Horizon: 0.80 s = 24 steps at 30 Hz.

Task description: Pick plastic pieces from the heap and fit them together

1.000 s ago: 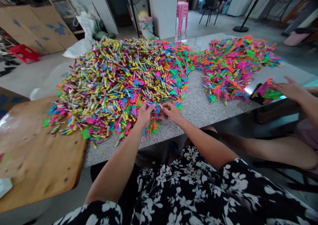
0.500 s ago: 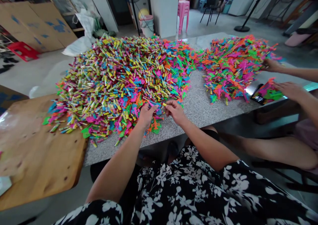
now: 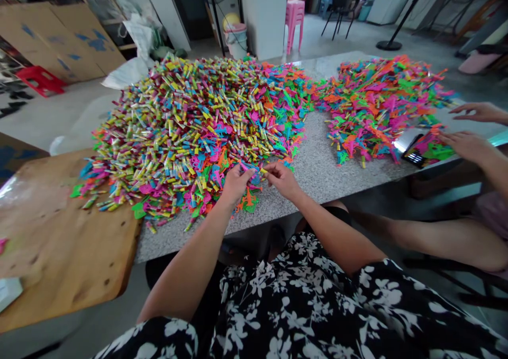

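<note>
My left hand (image 3: pixel 235 183) is closed at the front edge of the big pile, pinching a small pink plastic piece (image 3: pixel 243 167) between thumb and fingers. Just to its right, my right hand (image 3: pixel 283 180) pinches a small yellow-ended tube (image 3: pixel 263 171). Only the tube's end shows clearly past the fingertips. The two hands are close together but apart. Behind them rises a heap of small tubes (image 3: pixel 170 116) with yellow, blue and pink ends. Orange and green plastic pieces (image 3: pixel 249 200) lie on the table below my hands.
A second pile of bright plastic pieces (image 3: pixel 373 105) covers the right side of the speckled stone table (image 3: pixel 313 163). A co-worker's hands (image 3: pixel 466 143) are beside it, near a dark tray-like object (image 3: pixel 415 152). A wooden board (image 3: pixel 75 253) adjoins on the left.
The co-worker's far hand has drawn back to the right, off the second pile. My own hands stay almost in place, still pinching the pieces. The whole view has shifted slightly.
</note>
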Each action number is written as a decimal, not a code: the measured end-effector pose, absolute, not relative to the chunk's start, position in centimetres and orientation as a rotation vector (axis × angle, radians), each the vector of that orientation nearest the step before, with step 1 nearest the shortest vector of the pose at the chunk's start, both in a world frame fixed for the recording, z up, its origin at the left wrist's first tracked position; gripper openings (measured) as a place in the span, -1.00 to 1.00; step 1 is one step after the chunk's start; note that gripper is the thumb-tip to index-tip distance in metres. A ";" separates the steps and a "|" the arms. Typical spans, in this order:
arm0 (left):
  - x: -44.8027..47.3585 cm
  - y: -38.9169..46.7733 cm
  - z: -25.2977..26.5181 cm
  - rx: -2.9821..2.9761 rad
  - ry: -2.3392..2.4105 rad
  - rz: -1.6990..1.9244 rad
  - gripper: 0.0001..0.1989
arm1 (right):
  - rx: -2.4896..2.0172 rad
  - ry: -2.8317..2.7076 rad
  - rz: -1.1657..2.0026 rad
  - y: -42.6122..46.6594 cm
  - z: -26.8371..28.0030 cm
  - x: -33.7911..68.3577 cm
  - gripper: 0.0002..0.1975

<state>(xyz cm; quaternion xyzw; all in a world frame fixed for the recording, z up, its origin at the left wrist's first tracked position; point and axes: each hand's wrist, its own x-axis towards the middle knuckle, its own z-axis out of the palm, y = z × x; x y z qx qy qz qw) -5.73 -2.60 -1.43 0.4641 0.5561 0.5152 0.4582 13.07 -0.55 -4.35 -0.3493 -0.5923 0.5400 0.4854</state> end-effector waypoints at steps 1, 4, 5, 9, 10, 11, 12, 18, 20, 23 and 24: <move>-5.7 -2.6 -1.5 1.155 1.394 1.260 -0.63 | -0.862 -1.492 1.267 -0.6 -4.4 13.2 -0.68; -5.5 -2.9 -1.6 1.171 1.439 1.221 -0.64 | -0.889 -1.603 1.221 -1.0 -4.5 13.6 -0.71; -5.3 -3.1 -1.6 1.169 1.448 1.211 -0.64 | -0.898 -1.628 1.222 -1.2 -4.6 13.8 -0.70; -4.4 -3.6 -1.3 1.182 1.471 1.117 -0.66 | -0.954 -1.657 1.285 -1.5 -5.1 14.7 -0.70; -4.3 -3.7 -1.2 1.212 1.472 1.066 -0.67 | -0.984 -1.649 1.321 -1.2 -5.2 15.2 -0.71; -4.4 -3.7 -1.1 1.265 1.482 1.014 -0.70 | -1.030 -1.628 1.346 -0.7 -5.3 15.9 -0.72; -4.6 -3.7 -1.0 1.344 1.509 0.958 -0.71 | -1.094 -1.575 1.347 -0.1 -5.3 16.7 -0.74; -7.1 -4.0 -0.7 2.230 1.710 0.354 -0.69 | -1.264 -0.853 1.040 3.6 -4.7 20.5 -0.64; -7.5 -4.2 -0.7 2.379 1.692 0.123 -0.65 | -1.326 -1.048 1.081 3.2 -4.8 19.9 -0.61; -7.4 -4.5 -0.5 2.428 1.695 -0.026 -0.46 | -1.395 -1.739 1.001 1.6 -5.3 17.6 -0.68; -7.3 -4.6 -0.3 2.432 1.703 -0.027 -0.39 | -1.383 -1.982 0.893 1.0 -5.4 16.7 -0.69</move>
